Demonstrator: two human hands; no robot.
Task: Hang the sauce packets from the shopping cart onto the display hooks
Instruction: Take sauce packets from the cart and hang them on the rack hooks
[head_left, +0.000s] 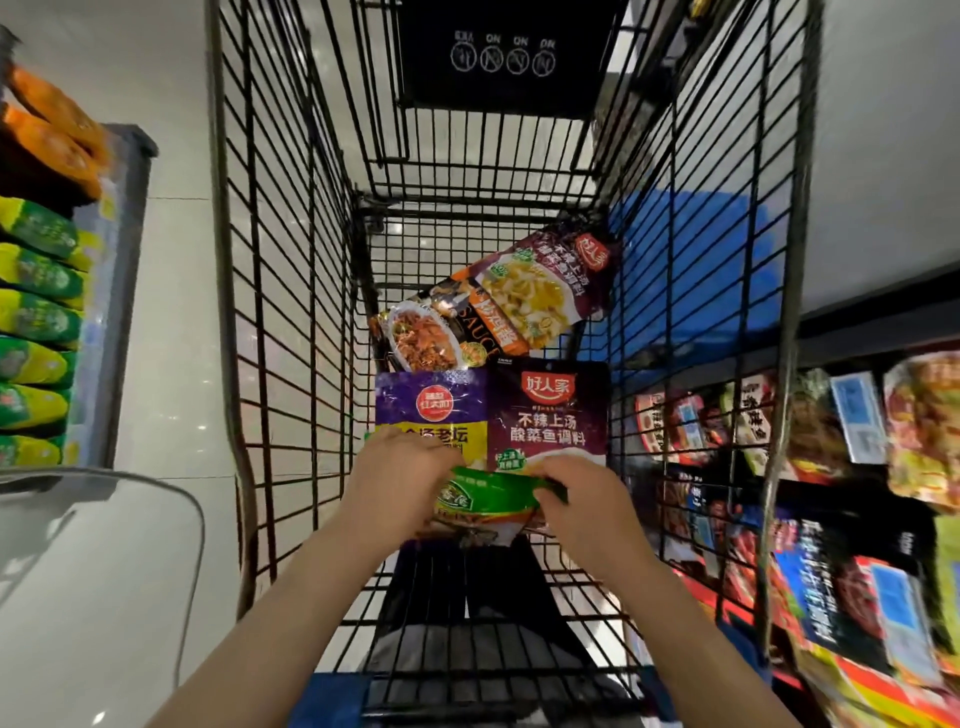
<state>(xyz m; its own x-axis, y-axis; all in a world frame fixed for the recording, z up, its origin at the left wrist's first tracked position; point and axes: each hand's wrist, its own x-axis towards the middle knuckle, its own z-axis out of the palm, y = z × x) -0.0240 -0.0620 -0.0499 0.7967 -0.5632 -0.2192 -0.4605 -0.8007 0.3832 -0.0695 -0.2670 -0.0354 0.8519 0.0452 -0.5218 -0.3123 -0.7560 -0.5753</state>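
A: Which step is this?
B: Pickup. Both the left hand (400, 480) and right hand (582, 512) grasp the green packet (485, 501) inside the cart (291, 322); 4 packets lie beyond the fingers.
A: Next?
B: Probably lift it clear, then find its hanging hole for a hook.

Green sauce packet (485, 499) raised above cart floor, four more packets (purple, dark maroon) (550, 410) lying flat beyond

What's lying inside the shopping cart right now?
The shopping cart holds four loose sauce packets: two dark purple ones, a purple-and-yellow one and a black one. Both hands grip a green packet. Anything beneath them is covered.
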